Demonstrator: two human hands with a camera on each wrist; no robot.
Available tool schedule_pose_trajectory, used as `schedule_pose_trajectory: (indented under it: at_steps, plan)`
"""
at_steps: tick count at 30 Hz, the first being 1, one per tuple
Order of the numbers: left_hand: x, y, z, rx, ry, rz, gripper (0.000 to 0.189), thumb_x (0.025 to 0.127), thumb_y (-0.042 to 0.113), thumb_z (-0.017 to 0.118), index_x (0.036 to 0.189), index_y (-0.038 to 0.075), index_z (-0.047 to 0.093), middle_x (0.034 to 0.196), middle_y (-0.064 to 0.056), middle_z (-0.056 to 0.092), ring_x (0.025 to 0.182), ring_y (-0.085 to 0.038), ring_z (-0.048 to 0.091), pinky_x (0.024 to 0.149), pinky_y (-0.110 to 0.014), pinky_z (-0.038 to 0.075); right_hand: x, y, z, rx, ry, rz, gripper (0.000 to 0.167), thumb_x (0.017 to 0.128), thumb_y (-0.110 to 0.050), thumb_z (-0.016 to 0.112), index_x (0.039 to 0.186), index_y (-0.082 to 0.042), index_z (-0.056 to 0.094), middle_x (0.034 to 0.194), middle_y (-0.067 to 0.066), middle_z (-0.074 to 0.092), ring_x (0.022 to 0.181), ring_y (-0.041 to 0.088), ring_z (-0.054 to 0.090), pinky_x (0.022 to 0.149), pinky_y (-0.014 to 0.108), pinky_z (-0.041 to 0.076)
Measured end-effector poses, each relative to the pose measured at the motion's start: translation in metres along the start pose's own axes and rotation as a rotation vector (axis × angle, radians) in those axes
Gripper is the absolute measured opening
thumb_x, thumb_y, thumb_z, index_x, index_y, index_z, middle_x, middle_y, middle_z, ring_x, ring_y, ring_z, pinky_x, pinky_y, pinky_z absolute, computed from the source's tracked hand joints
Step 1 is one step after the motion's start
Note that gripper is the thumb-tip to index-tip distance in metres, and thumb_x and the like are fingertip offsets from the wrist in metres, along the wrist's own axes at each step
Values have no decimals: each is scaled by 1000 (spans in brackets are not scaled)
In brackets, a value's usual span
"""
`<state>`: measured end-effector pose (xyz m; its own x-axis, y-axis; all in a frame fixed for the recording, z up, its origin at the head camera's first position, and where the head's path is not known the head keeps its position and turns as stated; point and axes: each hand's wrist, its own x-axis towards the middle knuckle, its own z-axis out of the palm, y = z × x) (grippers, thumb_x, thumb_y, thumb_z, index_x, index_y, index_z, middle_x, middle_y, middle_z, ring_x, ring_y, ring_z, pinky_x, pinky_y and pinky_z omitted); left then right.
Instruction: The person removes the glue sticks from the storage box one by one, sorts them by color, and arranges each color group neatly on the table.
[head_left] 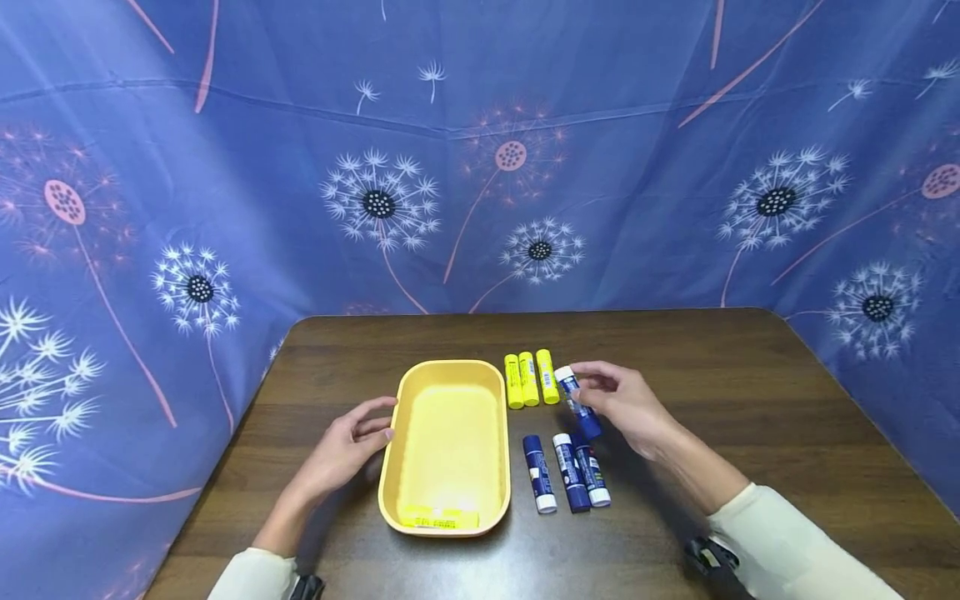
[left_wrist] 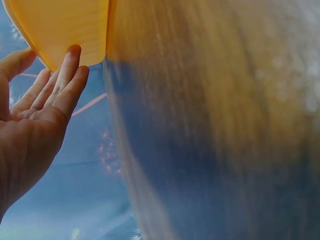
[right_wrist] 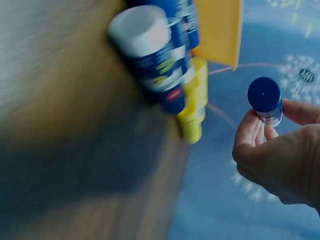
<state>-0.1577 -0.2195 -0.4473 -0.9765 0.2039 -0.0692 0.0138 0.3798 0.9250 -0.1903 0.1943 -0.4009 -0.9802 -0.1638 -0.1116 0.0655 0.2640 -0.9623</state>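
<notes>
My right hand (head_left: 626, 408) pinches a blue glue stick (head_left: 577, 403) with a white end, between thumb and fingers. It is tilted, and its blue end (right_wrist: 264, 94) faces the right wrist camera. My left hand (head_left: 341, 450) touches the left side of a yellow tray (head_left: 388, 483), its fingers (left_wrist: 70, 75) fairly straight against the outer wall. Inside the tray, a yellow tube (head_left: 438, 518) lies along the near end. Three more yellow tubes (head_left: 528, 379) lie side by side right of the tray. Nearer, three blue-and-white glue sticks (head_left: 540, 475) lie on the table.
Everything rests on a dark brown wooden table (head_left: 787, 400). Behind it hangs a blue cloth (head_left: 630, 167) with a dandelion pattern. The loose glue sticks lie close to the tray's right wall.
</notes>
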Motion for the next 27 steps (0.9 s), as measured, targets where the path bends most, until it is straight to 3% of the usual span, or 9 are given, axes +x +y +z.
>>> schedule_pose_trajectory:
  at_steps: [12,19,27]
  plan:
    - [1,0,-1,5,4,2,50,101,11,65,148,14,52,137,-23,67,128,-34,66,97,-29,56,-37,45,-32,-174,149,104,50,96,-10,69,140,6,54,102,5,64,84,7,57,68,22,51]
    - [3,-1,-3,-5,-4,15,49,101,9,65,148,12,51,136,-25,66,128,-36,66,93,-22,55,-46,67,-27,-183,169,154,50,94,-8,70,139,8,55,97,4,66,80,7,58,65,23,50]
    - [2,-3,-3,-8,-8,10,49,101,10,65,148,13,51,137,-24,67,128,-34,66,93,-21,54,-46,70,-17,-269,191,139,47,92,-8,72,134,7,60,99,10,68,80,11,59,64,23,50]
